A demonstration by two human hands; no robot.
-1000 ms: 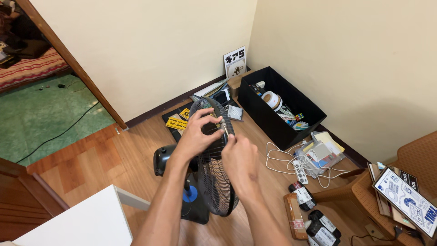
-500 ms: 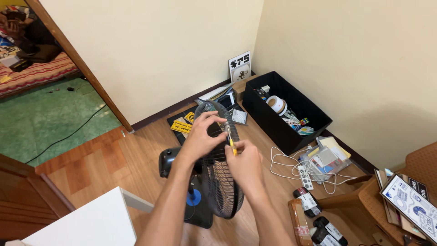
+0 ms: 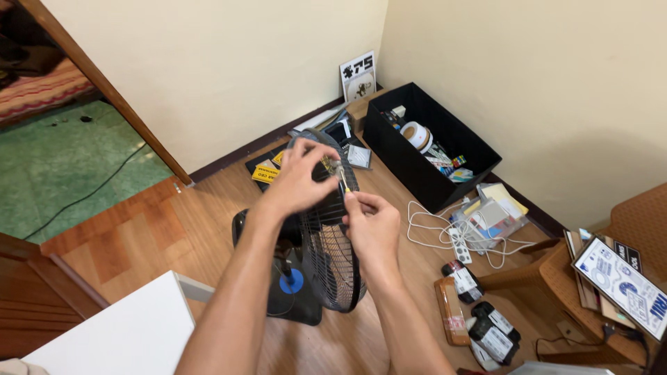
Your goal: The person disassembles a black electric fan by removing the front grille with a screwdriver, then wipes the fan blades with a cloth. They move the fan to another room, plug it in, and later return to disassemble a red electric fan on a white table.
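Observation:
A black standing fan (image 3: pixel 332 264) with a wire grille stands on the wooden floor in front of me, seen edge-on. My left hand (image 3: pixel 300 179) grips the top of the grille rim. My right hand (image 3: pixel 373 226) is just right of the rim and holds a small yellow-handled screwdriver (image 3: pixel 342 182) with its tip at the top of the grille. The fan's black base (image 3: pixel 295 298) carries a blue round spot. The exact spot where the tool meets the rim is hidden by my fingers.
A black open box (image 3: pixel 431 144) of small items stands by the right wall. A white power strip with cable (image 3: pixel 458 243), dark bottles (image 3: pixel 486 326) and a brown wicker chair (image 3: pixel 597 278) lie at right. A white board (image 3: pixel 111 340) is at lower left. A doorway opens at left.
The view has shifted a little. My hands stay on the top of the fan grille, and the right hand has brought the screwdriver closer against the rim.

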